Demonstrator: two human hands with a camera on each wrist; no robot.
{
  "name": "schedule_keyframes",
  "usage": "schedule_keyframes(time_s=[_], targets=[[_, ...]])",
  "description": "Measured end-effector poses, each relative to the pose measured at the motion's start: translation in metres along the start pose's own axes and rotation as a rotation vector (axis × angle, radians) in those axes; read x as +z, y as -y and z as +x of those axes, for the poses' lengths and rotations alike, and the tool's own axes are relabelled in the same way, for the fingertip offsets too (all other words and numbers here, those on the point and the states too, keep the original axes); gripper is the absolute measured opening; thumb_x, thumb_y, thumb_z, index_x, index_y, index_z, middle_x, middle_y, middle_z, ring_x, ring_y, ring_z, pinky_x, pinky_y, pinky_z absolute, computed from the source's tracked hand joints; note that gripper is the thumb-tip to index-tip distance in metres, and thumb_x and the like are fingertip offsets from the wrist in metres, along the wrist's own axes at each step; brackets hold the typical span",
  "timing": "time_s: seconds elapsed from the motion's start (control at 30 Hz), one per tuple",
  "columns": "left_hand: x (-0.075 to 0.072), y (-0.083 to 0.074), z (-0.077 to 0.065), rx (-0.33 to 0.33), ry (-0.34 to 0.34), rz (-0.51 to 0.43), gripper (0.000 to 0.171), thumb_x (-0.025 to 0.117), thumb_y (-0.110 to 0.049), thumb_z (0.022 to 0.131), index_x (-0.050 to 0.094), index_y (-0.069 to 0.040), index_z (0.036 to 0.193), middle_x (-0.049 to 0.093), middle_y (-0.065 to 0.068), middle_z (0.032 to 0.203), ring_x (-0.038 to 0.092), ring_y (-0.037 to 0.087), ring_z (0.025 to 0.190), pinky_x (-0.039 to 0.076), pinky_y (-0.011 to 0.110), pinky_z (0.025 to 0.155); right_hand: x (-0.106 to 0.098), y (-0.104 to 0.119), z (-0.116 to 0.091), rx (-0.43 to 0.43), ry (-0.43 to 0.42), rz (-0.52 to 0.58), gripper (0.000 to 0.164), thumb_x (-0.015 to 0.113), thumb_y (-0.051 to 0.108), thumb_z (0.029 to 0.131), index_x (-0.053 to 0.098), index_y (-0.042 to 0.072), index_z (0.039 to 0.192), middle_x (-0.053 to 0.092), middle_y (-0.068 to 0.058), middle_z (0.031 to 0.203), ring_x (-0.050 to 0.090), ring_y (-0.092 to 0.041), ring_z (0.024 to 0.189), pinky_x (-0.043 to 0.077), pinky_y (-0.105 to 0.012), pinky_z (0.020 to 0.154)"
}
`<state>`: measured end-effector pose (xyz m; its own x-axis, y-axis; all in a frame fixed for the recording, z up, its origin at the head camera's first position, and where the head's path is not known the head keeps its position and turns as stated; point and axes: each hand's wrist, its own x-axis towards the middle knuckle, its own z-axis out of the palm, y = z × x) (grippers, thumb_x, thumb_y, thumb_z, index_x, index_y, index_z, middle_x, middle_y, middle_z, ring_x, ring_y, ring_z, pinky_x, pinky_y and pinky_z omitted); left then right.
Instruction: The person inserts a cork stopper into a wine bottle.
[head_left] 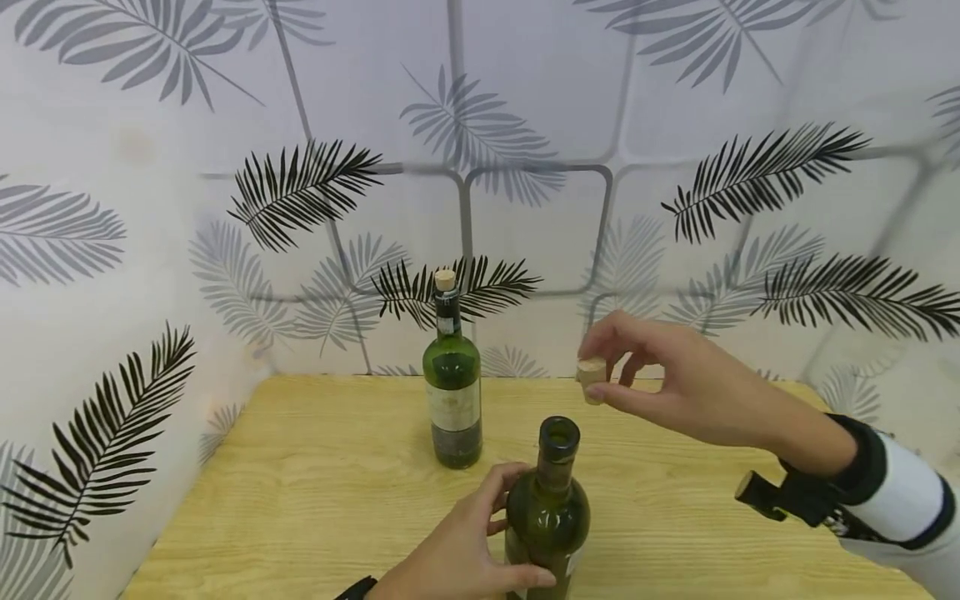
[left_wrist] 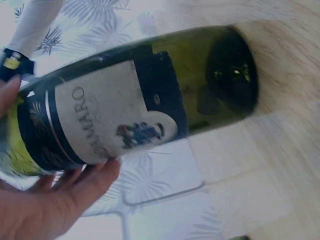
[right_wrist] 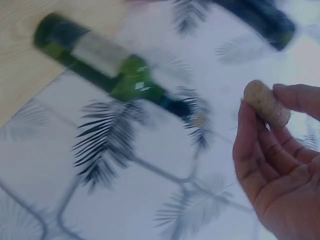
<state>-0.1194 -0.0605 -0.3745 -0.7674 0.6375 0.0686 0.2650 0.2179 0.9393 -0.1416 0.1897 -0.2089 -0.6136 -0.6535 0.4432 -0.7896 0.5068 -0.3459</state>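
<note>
My left hand (head_left: 468, 542) grips a dark green wine bottle (head_left: 551, 517) around its body, near the table's front. Its mouth is uncovered, and in the left wrist view its label (left_wrist: 105, 110) shows dark and pale bands. Between thumb and fingers, my right hand (head_left: 675, 379) pinches a cork (head_left: 592, 381), held in the air above and to the right of that bottle's mouth. The right wrist view shows the same cork (right_wrist: 267, 104) at the fingertips. Farther back stands a second green wine bottle (head_left: 453, 392), upright, with a cork (head_left: 445, 280) in its neck.
A light wood table (head_left: 337, 467) lies under both bottles. Behind it and along the left hangs a white sheet (head_left: 525, 225) printed with grey and black leaves. A black device (head_left: 787, 496) is strapped to my right wrist.
</note>
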Motion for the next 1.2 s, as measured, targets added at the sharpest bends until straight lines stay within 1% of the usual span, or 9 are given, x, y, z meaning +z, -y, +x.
schedule_keyframes(time_s=[0.07,0.17,0.27,0.37,0.57,0.73,0.9,1.03,1.2], targets=[[-0.004,0.006,0.002,-0.001,0.059,-0.039,0.076,0.077,-0.03,0.081,0.033,-0.028,0.143,0.047,-0.008,0.139,0.044,0.023,0.132,0.046,0.047,0.099,-0.011,0.015,0.0,-0.054,0.031,0.063,0.032,0.069,0.008,0.088,0.06,0.017,0.117,0.064,0.01,0.106,0.064,-0.002,0.085,0.057,-0.026,0.069],[-0.008,0.017,0.004,0.021,0.122,-0.067,0.074,0.076,-0.025,0.083,0.034,-0.027,0.144,0.049,-0.008,0.138,0.047,0.019,0.13,0.047,0.044,0.099,-0.019,0.029,0.0,-0.138,0.114,0.102,0.036,0.066,0.007,0.091,0.059,0.02,0.124,0.065,0.008,0.114,0.065,-0.004,0.093,0.058,-0.029,0.075],[-0.009,0.026,0.007,0.055,0.157,-0.1,0.073,0.076,-0.02,0.083,0.036,-0.026,0.144,0.051,-0.006,0.137,0.049,0.017,0.127,0.048,0.039,0.097,-0.02,0.034,0.002,-0.182,0.182,0.103,0.034,0.065,0.01,0.092,0.061,0.021,0.124,0.065,0.008,0.115,0.064,-0.006,0.097,0.058,-0.029,0.076],[-0.01,0.031,0.01,0.076,0.177,-0.137,0.073,0.076,-0.015,0.083,0.037,-0.025,0.144,0.052,-0.004,0.137,0.051,0.017,0.126,0.048,0.032,0.096,-0.018,0.034,0.006,-0.2,0.213,0.098,0.031,0.065,0.011,0.092,0.062,0.02,0.122,0.065,0.007,0.114,0.064,-0.006,0.098,0.058,-0.027,0.076],[-0.012,0.033,0.013,0.096,0.21,-0.174,0.072,0.076,-0.011,0.082,0.04,-0.022,0.142,0.053,0.0,0.136,0.052,0.017,0.124,0.049,0.029,0.095,-0.014,0.033,0.012,-0.204,0.249,0.17,0.025,0.064,0.011,0.093,0.063,0.016,0.118,0.066,0.003,0.113,0.065,-0.009,0.1,0.057,-0.026,0.082],[-0.015,0.034,0.015,0.083,0.256,-0.233,0.071,0.076,-0.007,0.082,0.04,-0.019,0.143,0.053,0.002,0.137,0.053,0.015,0.123,0.048,0.03,0.096,-0.016,0.035,0.018,-0.201,0.276,0.161,0.021,0.066,0.011,0.092,0.065,0.015,0.112,0.067,0.005,0.109,0.065,-0.007,0.099,0.056,-0.022,0.083],[-0.017,0.034,0.016,0.084,0.288,-0.267,0.072,0.075,-0.006,0.082,0.039,-0.017,0.144,0.052,0.005,0.138,0.053,0.015,0.122,0.048,0.03,0.096,-0.017,0.037,0.026,-0.155,0.333,0.146,0.015,0.068,0.015,0.09,0.068,0.016,0.106,0.068,0.009,0.102,0.065,-0.004,0.096,0.055,-0.021,0.084],[-0.019,0.035,0.017,0.092,0.311,-0.295,0.074,0.075,-0.004,0.082,0.038,-0.015,0.146,0.051,0.008,0.139,0.053,0.017,0.122,0.049,0.03,0.096,-0.016,0.035,0.03,-0.116,0.375,0.173,0.016,0.07,0.017,0.089,0.07,0.016,0.104,0.069,0.009,0.103,0.065,-0.004,0.097,0.055,-0.021,0.085],[-0.02,0.035,0.02,0.094,0.337,-0.293,0.073,0.074,-0.002,0.082,0.04,-0.014,0.145,0.053,0.01,0.137,0.055,0.016,0.121,0.049,0.031,0.095,-0.015,0.032,0.03,-0.145,0.379,0.215,0.015,0.07,0.015,0.088,0.068,0.013,0.103,0.068,0.006,0.102,0.064,-0.006,0.096,0.055,-0.022,0.083]])
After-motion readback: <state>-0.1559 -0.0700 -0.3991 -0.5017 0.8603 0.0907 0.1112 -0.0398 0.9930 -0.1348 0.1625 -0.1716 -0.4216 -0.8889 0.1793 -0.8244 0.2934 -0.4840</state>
